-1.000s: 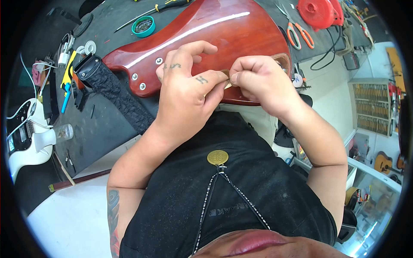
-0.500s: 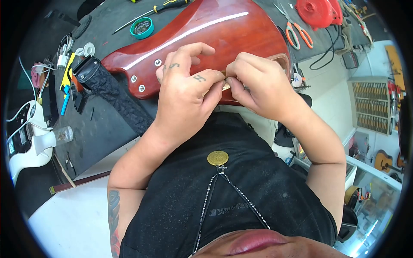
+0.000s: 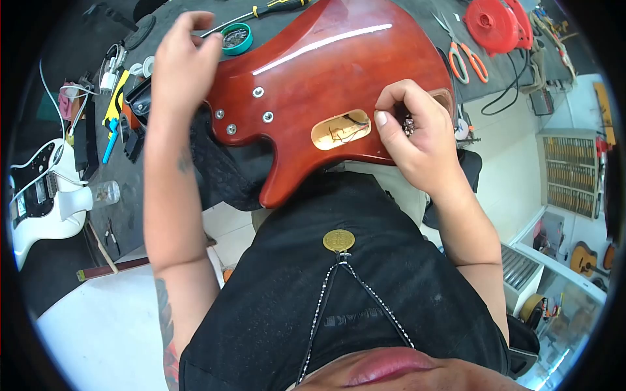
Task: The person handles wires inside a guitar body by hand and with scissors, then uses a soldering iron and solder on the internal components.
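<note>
A glossy red-brown guitar body lies back side up on the bench, with several metal-ringed screw holes near its neck end. An oval cavity in it is uncovered and shows bare wood and dark wires. My right hand rests over the body beside this cavity, fingers curled, thumb and index finger close together. Small shiny metal pieces show inside its curl. At the upper left my left hand is raised, thumb and fingers apart, close to a green round tub of small dark metal parts.
A yellow-black screwdriver lies behind the tub. Orange-handled scissors and a red reel sit at the back right. A black strap lies under the body's left end. A white guitar is at far left.
My left hand has left the cavity and moved up and left to the green tub. The right hand has shifted right, its curl now showing shiny pieces, and the cavity is uncovered.
</note>
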Tool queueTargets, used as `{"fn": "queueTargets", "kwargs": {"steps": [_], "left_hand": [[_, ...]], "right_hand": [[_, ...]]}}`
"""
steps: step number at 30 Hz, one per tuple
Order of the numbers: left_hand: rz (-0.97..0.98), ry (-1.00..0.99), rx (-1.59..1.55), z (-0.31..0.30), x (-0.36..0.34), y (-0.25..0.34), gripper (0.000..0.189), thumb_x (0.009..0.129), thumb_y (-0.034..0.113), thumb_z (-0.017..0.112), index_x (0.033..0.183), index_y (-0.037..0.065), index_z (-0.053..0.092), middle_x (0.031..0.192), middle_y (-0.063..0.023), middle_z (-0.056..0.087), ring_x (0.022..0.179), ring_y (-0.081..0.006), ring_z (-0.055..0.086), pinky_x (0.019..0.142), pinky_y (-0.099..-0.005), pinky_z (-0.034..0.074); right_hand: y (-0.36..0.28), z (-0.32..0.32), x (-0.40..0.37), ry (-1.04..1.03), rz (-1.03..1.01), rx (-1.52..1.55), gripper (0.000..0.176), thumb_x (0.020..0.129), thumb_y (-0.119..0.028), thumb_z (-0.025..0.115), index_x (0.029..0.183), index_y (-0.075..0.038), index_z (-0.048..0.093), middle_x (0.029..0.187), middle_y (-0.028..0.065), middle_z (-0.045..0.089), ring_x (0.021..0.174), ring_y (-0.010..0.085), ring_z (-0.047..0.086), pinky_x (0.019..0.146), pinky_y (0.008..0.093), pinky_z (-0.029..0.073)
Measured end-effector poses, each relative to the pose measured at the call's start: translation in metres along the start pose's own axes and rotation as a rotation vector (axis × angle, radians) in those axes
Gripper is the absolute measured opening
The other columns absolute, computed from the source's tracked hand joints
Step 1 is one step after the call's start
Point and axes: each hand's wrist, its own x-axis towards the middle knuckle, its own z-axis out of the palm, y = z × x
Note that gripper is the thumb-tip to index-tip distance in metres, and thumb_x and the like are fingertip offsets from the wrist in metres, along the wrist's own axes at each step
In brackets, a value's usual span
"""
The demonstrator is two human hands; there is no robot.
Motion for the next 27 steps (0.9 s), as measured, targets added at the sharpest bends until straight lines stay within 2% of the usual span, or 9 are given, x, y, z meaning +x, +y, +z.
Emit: {"fn": "queueTargets", "kwargs": {"steps": [4, 6, 9, 13, 16, 18, 21, 23, 27], "left_hand": [[0.125, -0.115, 0.307, 0.016, 0.039, -0.055, 0.067, 0.089, 0.033, 0.082, 0.141, -0.005, 0.065, 0.132, -0.0258, 0.074, 0.115, -0.0350, 0.076, 0.098, -0.0421, 0.060], [-0.030, -0.256, 0.385, 0.023, 0.041, -0.038, 0.081, 0.083, 0.042, 0.087, 0.143, -0.007, 0.062, 0.130, -0.0256, 0.075, 0.111, -0.0345, 0.076, 0.095, -0.0426, 0.059], [-0.182, -0.443, 0.372, 0.026, 0.049, -0.024, 0.080, 0.081, 0.042, 0.089, 0.139, -0.008, 0.065, 0.122, -0.0270, 0.077, 0.113, -0.0369, 0.077, 0.097, -0.0430, 0.059], [-0.104, -0.389, 0.363, 0.031, 0.042, -0.028, 0.073, 0.082, 0.041, 0.087, 0.133, -0.008, 0.068, 0.114, -0.0280, 0.078, 0.109, -0.0367, 0.078, 0.097, -0.0427, 0.059], [-0.039, -0.201, 0.321, 0.022, 0.025, -0.007, 0.065, 0.084, 0.032, 0.085, 0.132, -0.006, 0.067, 0.117, -0.0260, 0.078, 0.109, -0.0337, 0.078, 0.098, -0.0401, 0.059], [0.160, -0.005, -0.012, 0.014, 0.010, 0.005, 0.055, 0.084, 0.015, 0.083, 0.133, -0.003, 0.066, 0.120, -0.0231, 0.077, 0.108, -0.0334, 0.077, 0.098, -0.0384, 0.059], [0.237, -0.195, -0.184, 0.004, -0.027, 0.050, 0.058, 0.080, 0.000, 0.081, 0.136, 0.001, 0.065, 0.126, -0.0188, 0.074, 0.113, -0.0339, 0.075, 0.099, -0.0387, 0.059], [0.629, -0.146, -0.120, 0.018, -0.040, 0.062, 0.062, 0.076, -0.004, 0.081, 0.135, 0.004, 0.067, 0.129, -0.0166, 0.072, 0.117, -0.0352, 0.073, 0.100, -0.0408, 0.059], [0.692, -0.272, -0.108, 0.029, -0.061, 0.085, 0.067, 0.073, -0.008, 0.079, 0.137, 0.012, 0.071, 0.133, -0.0134, 0.069, 0.114, -0.0356, 0.072, 0.092, -0.0412, 0.062]], "right_hand": [[0.007, 0.006, -0.004, -0.059, -0.315, -0.228, 0.021, 0.080, -0.008, 0.078, 0.098, -0.005, 0.068, 0.090, 0.0090, 0.066, 0.088, 0.0334, 0.063, 0.083, 0.0438, 0.051], [0.006, 0.015, -0.008, -0.031, -0.337, -0.274, 0.022, 0.080, -0.009, 0.079, 0.099, -0.006, 0.068, 0.092, 0.0082, 0.067, 0.092, 0.0333, 0.062, 0.085, 0.0440, 0.051], [0.004, 0.025, -0.013, 0.005, -0.343, -0.350, 0.025, 0.079, -0.013, 0.084, 0.101, -0.008, 0.072, 0.099, 0.0062, 0.068, 0.101, 0.0308, 0.062, 0.090, 0.0460, 0.049], [0.002, 0.032, -0.013, 0.009, -0.375, -0.435, 0.023, 0.083, -0.017, 0.085, 0.104, -0.012, 0.076, 0.104, 0.0032, 0.071, 0.105, 0.0283, 0.061, 0.095, 0.0480, 0.046], [0.003, 0.033, -0.010, 0.010, -0.366, -0.418, 0.020, 0.088, -0.017, 0.083, 0.106, -0.012, 0.077, 0.104, 0.0026, 0.073, 0.106, 0.0287, 0.061, 0.096, 0.0478, 0.044], [0.005, 0.033, -0.008, 0.020, -0.344, -0.391, 0.018, 0.090, -0.016, 0.081, 0.106, -0.011, 0.077, 0.102, 0.0028, 0.074, 0.106, 0.0294, 0.061, 0.097, 0.0474, 0.044], [0.011, 0.031, -0.008, 0.037, -0.202, -0.235, 0.015, 0.094, -0.016, 0.079, 0.107, -0.009, 0.076, 0.099, 0.0046, 0.074, 0.106, 0.0305, 0.060, 0.097, 0.0475, 0.044], [0.012, 0.030, -0.006, 0.045, -0.198, -0.215, 0.014, 0.096, -0.016, 0.077, 0.107, -0.007, 0.075, 0.097, 0.0051, 0.074, 0.105, 0.0313, 0.061, 0.099, 0.0475, 0.044], [0.007, 0.030, -0.007, 0.158, -0.220, -0.331, 0.012, 0.094, -0.012, 0.077, 0.103, -0.004, 0.075, 0.114, 0.0093, 0.066, 0.116, 0.0349, 0.054, 0.101, 0.0462, 0.045]]}}
